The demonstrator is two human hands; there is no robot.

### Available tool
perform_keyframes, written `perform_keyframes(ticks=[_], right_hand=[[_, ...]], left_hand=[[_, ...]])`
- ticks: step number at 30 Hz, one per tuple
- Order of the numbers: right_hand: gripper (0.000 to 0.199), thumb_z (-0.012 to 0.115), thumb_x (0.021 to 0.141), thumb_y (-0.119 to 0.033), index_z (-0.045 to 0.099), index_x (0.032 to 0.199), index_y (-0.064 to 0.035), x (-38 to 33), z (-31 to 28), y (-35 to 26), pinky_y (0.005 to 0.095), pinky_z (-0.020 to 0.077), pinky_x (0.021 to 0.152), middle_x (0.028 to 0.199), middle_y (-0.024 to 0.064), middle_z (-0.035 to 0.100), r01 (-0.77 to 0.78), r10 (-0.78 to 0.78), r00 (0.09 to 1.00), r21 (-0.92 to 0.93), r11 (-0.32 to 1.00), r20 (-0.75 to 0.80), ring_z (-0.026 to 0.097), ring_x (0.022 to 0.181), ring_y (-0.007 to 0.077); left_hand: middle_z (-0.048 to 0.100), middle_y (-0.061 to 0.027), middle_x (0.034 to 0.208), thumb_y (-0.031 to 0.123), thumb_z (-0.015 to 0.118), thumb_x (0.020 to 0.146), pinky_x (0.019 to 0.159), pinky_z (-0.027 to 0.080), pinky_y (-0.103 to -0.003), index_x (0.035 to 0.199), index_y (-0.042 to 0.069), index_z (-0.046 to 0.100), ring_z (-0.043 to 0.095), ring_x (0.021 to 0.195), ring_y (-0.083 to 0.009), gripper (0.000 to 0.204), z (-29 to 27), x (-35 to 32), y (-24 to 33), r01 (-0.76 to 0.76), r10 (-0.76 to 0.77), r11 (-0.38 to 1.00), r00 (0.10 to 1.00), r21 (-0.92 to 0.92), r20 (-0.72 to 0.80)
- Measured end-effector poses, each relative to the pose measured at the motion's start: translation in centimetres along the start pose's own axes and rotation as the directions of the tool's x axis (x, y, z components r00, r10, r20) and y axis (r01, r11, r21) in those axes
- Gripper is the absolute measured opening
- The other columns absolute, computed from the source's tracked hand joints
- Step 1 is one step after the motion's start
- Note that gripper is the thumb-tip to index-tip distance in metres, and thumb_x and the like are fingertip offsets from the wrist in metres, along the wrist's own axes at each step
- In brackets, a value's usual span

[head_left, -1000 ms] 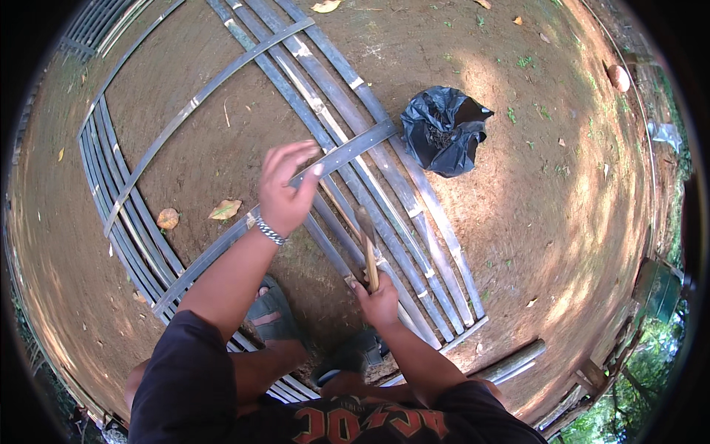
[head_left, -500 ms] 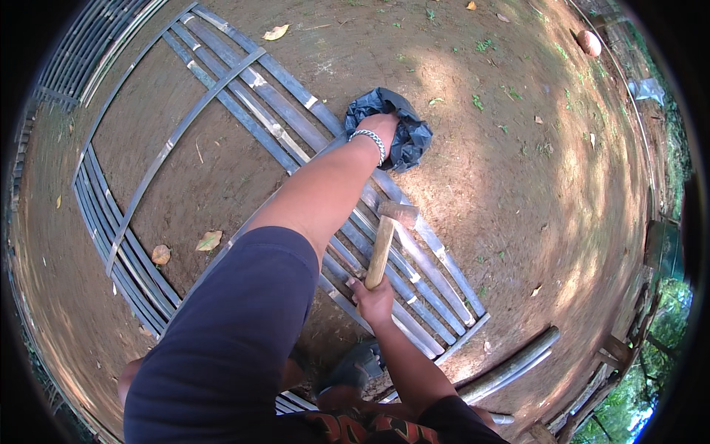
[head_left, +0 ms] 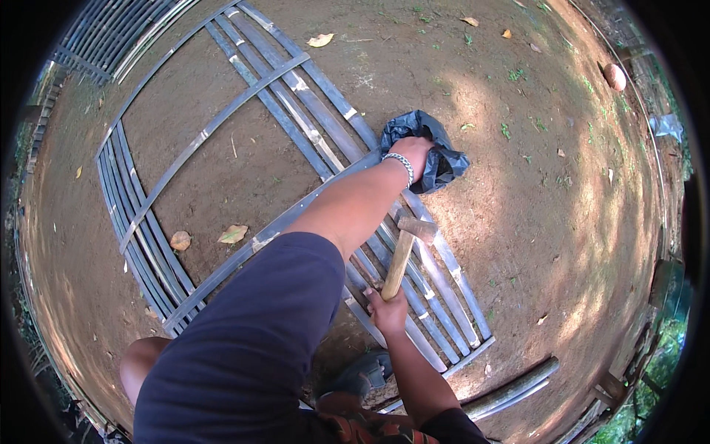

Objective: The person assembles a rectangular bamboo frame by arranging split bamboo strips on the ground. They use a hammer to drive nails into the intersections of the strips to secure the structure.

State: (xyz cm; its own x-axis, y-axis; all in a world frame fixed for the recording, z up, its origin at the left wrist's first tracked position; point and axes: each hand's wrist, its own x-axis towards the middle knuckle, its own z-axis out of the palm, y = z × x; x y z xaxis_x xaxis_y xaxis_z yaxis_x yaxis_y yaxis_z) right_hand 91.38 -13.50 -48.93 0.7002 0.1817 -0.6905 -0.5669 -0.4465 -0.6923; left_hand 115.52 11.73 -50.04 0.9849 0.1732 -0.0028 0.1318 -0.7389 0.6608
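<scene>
My left hand point(head_left: 416, 151), with a chain bracelet at its wrist, reaches into a crumpled black plastic bag point(head_left: 451, 164). Its fingers are hidden inside. The bag lies at the outer edge of a frame of long split-bamboo slats point(head_left: 333, 95) on the ground. Nearer to me, my right hand point(head_left: 388, 314) is closed round the lower end of the wooden handle of a hammer point(head_left: 399, 265). The hammer's brownish head points away from me, over the slats. A cross slat point(head_left: 281, 222) runs partly beneath my left forearm.
Another bundle of slats point(head_left: 140, 214) forms the frame's left side, joined by a curved-looking cross strip point(head_left: 201, 138). Loose bamboo pieces point(head_left: 514, 388) lie at lower right. A slatted bamboo panel point(head_left: 111, 33) stands at far left. Dry leaves point(head_left: 233, 234) and a reddish round object point(head_left: 614, 77) rest on bare earth.
The whole view has shifted, so the scene sits farther right and lower. My left hand stays in the bag, and my right hand keeps hold of the hammer.
</scene>
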Motion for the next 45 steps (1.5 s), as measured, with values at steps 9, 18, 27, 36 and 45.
perform_keyframes(ticks=[9, 18, 27, 36, 45], right_hand=[[0.036, 0.08, 0.091, -0.013, 0.052, 0.109, 0.0007, 0.6, -1.0, 0.4, 0.0288, 0.0484, 0.047, 0.078, 0.0096, 0.066, 0.01, -0.015, 0.998, 0.098, 0.995, 0.055, 0.061, 0.054, 0.0138], [0.026, 0.071, 0.098, -0.011, 0.05, 0.109, -0.0012, 0.1, -0.4, 1.0, 0.0293, 0.0496, 0.05, 0.08, 0.0078, 0.062, 0.057, -0.061, 0.997, 0.073, 0.996, 0.056, 0.059, 0.054, 0.0136], [0.027, 0.066, 0.103, -0.02, 0.051, 0.116, -0.002, -3.1, 0.5, 0.3, 0.0234, 0.0448, 0.049, 0.082, 0.0034, 0.06, 0.156, -0.122, 0.969, -0.147, 0.977, 0.214, 0.057, 0.059, 0.0079], [0.026, 0.066, 0.101, -0.019, 0.055, 0.113, 0.0012, 7.9, 14.6, -14.2, 0.0262, 0.0486, 0.052, 0.079, 0.0044, 0.061, 0.411, -0.37, 0.894, -0.131, 0.902, 0.253, 0.059, 0.059, 0.0097], [0.028, 0.067, 0.101, -0.017, 0.055, 0.117, 0.0021, 9.7, 15.8, -14.6, 0.0262, 0.0485, 0.053, 0.081, 0.0049, 0.062, 0.366, -0.298, 0.875, -0.118, 0.923, 0.381, 0.06, 0.059, 0.0103]], left_hand=[[0.072, -0.0098, 0.094, 0.011, 0.061, 0.093, 0.081, 0.056, -0.037, 0.095, 0.002, 0.069, 0.07, 0.087, -0.0227, 0.012, -14.9, -13.6, -0.6, -0.137, 0.046, 0.946, 0.953, -0.292, -0.299], [0.072, -0.0137, 0.101, 0.012, 0.064, 0.094, 0.085, 0.053, -0.042, 0.102, 0.004, 0.073, 0.069, 0.095, -0.0336, 0.014, -9.6, -30.6, -11.1, 0.326, -0.395, 0.918, 0.687, -0.227, -0.61], [0.07, -0.0128, 0.104, 0.002, 0.064, 0.087, 0.088, 0.05, -0.045, 0.107, 0.007, 0.071, 0.066, 0.099, -0.0331, 0.022, -6.5, -31.2, -12.6, 0.254, -0.245, 0.964, 0.738, -0.078, -0.628], [0.07, -0.0093, 0.104, 0.001, 0.066, 0.084, 0.086, 0.053, -0.044, 0.103, 0.009, 0.073, 0.067, 0.096, -0.031, 0.021, -6.6, -31.6, -13.2, 0.223, -0.248, 0.968, 0.792, -0.114, -0.558], [0.071, -0.0064, 0.098, 0.005, 0.07, 0.085, 0.08, 0.055, -0.042, 0.096, 0.011, 0.077, 0.067, 0.092, -0.0281, 0.014, -7.2, -31.1, -12.5, 0.244, -0.318, 0.948, 0.752, -0.203, -0.578]])
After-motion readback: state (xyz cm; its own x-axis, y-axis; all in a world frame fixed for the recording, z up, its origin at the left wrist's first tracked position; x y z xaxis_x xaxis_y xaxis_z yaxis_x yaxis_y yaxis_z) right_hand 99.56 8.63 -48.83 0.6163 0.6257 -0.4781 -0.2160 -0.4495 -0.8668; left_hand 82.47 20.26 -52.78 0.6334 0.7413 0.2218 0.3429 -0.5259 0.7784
